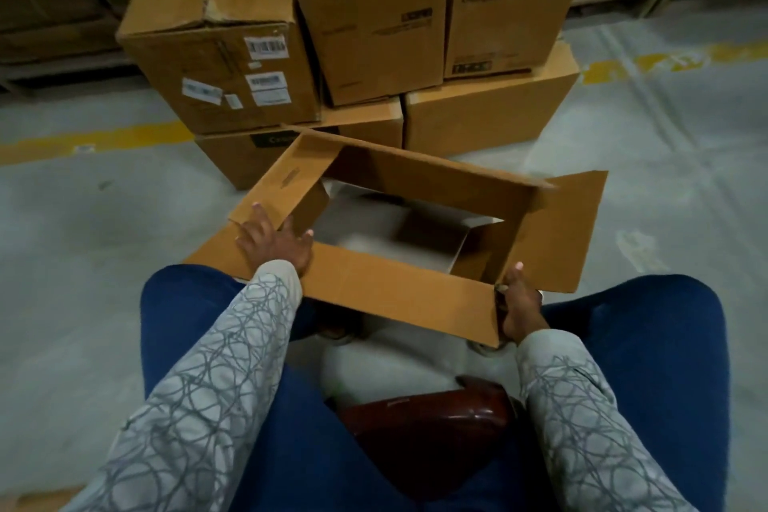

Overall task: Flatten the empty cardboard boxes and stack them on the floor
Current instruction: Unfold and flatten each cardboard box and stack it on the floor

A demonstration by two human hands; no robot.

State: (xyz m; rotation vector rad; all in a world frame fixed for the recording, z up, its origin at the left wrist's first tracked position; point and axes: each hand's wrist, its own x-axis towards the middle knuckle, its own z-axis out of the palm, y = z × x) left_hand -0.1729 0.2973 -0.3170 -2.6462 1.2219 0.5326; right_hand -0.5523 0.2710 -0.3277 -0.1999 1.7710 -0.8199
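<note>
Left arm reaching in from lower left, patterned sleeve out straight, and the left hand [272, 243] lies flat on the near left corner of the open box [399, 287], fingers [266, 220] spread and released, pressing on the flap, thumb pointing towards the opening. The box sits mid-frame between the knees, tilted, flaps splayed out. Over to the right: the right hand [521, 306] is grasping the near right corner, thumb up along the edge, the other fingers tucked behind the cardboard and out of sight. The inside of the box is a grey blur, hard to read. Behind it, the stacked boxes [374, 33] run off the top of the frame; their labels are illegible.
</note>
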